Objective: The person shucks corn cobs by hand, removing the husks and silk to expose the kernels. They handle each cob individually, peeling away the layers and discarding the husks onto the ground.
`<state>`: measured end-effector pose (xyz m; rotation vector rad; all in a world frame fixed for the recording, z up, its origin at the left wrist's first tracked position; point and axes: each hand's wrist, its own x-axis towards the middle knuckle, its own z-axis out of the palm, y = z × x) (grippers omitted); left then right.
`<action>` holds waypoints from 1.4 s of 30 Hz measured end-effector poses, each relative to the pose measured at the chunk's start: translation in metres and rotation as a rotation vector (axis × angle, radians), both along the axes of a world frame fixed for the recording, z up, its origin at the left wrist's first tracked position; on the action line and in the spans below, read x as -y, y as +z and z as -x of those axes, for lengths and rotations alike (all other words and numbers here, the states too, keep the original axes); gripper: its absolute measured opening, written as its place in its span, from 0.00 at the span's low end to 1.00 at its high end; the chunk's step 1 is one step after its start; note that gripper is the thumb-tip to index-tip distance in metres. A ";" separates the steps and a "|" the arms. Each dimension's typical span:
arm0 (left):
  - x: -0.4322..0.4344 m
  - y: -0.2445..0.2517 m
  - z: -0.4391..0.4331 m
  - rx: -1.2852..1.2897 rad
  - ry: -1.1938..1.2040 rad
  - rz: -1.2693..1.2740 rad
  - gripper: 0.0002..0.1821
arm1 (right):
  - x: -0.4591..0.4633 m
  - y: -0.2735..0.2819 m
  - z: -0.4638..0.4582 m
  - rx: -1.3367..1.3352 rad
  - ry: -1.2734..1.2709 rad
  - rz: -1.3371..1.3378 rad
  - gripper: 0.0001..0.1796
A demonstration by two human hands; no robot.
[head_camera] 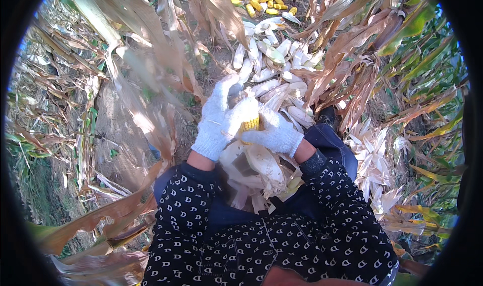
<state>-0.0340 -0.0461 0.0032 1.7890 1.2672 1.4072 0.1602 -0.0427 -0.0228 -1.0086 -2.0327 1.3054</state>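
A partly bared yellow corn ear (249, 124) is between my two hands above my lap. My right hand (277, 129), in a white knitted glove, grips its right side, with the thumb across the lower part. My left hand (215, 122), gloved alike, lies against its left side; the fingers reach up and curve past its upper end. Glare washes out that end, so the left hand's hold is unclear. Below the ear, pale loose husks (264, 167) lie between my legs.
A heap of ears in pale husks (279, 65) lies ahead, with a pile of bare yellow ears (260, 1) beyond. Dry corn leaves (151, 33) hang close on the left. More dry leaves (354, 56) and loose husks (371, 158) are on the right.
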 end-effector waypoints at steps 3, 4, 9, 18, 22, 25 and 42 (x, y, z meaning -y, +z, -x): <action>0.001 -0.018 -0.017 0.039 -0.041 0.178 0.31 | 0.003 0.006 0.003 0.066 0.015 -0.044 0.39; -0.001 -0.023 -0.021 0.336 -0.108 0.284 0.31 | 0.003 0.009 0.005 0.064 0.008 -0.053 0.39; -0.005 -0.026 -0.023 0.483 0.013 0.194 0.30 | 0.008 0.027 0.008 0.237 0.035 0.091 0.43; -0.003 0.005 -0.012 0.600 0.159 0.115 0.36 | 0.017 0.020 0.021 0.224 -0.079 0.050 0.50; -0.002 0.007 -0.004 0.548 0.152 0.069 0.34 | 0.020 0.014 0.024 0.030 -0.064 0.088 0.51; 0.005 0.013 -0.003 0.632 0.114 0.078 0.32 | 0.026 0.022 0.026 0.047 -0.168 0.089 0.51; 0.006 0.022 -0.019 0.585 0.127 0.074 0.29 | 0.024 0.013 0.033 -0.045 -0.149 0.210 0.42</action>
